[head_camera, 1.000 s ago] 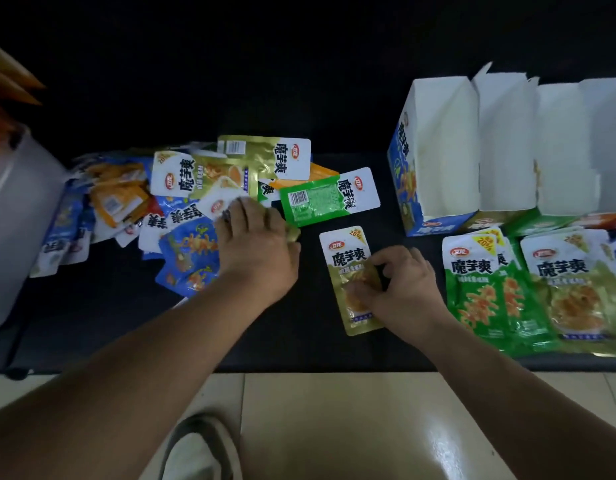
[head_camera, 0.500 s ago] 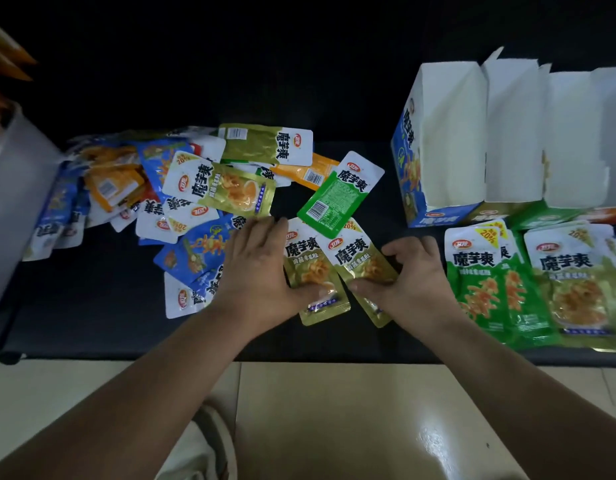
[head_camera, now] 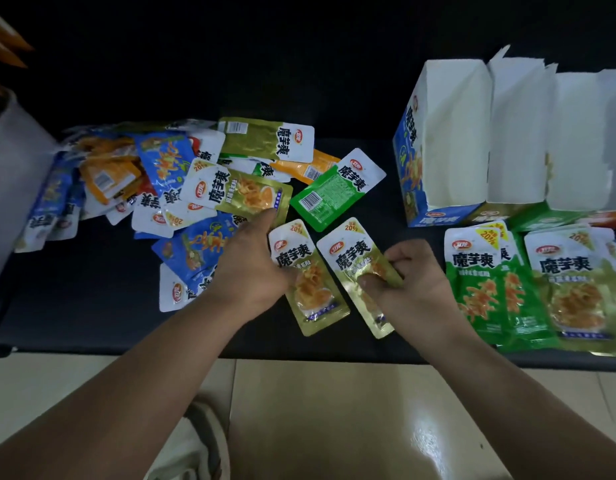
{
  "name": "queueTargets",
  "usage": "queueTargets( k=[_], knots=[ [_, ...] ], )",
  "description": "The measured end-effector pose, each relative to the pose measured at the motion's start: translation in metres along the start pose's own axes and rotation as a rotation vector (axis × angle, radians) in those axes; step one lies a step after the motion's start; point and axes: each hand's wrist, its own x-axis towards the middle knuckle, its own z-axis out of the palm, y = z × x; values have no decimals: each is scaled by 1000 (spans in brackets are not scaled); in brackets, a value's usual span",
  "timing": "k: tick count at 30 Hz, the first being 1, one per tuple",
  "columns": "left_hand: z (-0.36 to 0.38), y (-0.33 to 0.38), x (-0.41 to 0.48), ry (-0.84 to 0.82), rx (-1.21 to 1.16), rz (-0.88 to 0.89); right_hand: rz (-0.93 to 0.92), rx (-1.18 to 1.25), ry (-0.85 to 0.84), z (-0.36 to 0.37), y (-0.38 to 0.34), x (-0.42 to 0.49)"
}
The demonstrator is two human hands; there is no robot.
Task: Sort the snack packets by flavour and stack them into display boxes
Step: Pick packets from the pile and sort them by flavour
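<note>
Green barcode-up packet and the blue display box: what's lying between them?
Nothing. The head view shows only bare black tabletop between the green packet and the blue display box.

The left olive packet (head_camera: 308,277) and the right olive packet (head_camera: 351,263) are both showing "魔芋爽" and "20%"; the green packet stack (head_camera: 479,289) is showing the same, and the blue display box (head_camera: 408,157) is carrying "魔芋爽" on its side
</note>
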Motion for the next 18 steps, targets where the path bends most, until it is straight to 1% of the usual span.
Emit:
queueTargets(
  k=[2,5,7,9,11,13,16,17,18],
  knots=[
    [-3,4,-2,-41,-48,-25,20,121,4,-2,4,-6],
    [-12,10,-8,-51,-135,-29,1,200,37,-9,7,-7],
    [-22,15,-11,-43,-231,-55,-19,234,62,-14,7,-4],
    [-31,23,-14,-25,-381,-71,-12,316,64,-17,4,-3],
    [-33,36,-19,-59,-549,-64,8,409,27,-16,-2,-5],
    [-24,46,-24,-110,-662,-71,49,471,-37,-12,-8,-9],
    [-6,54,-24,-102,-689,-82,155,597,-99,-11,-13,-13],
    [-1,55,-24,-100,-683,-78,155,625,-121,-13,-14,-15],
    [3,56,-24,-92,-668,-67,114,610,-142,-15,-13,-15]
  ],
)
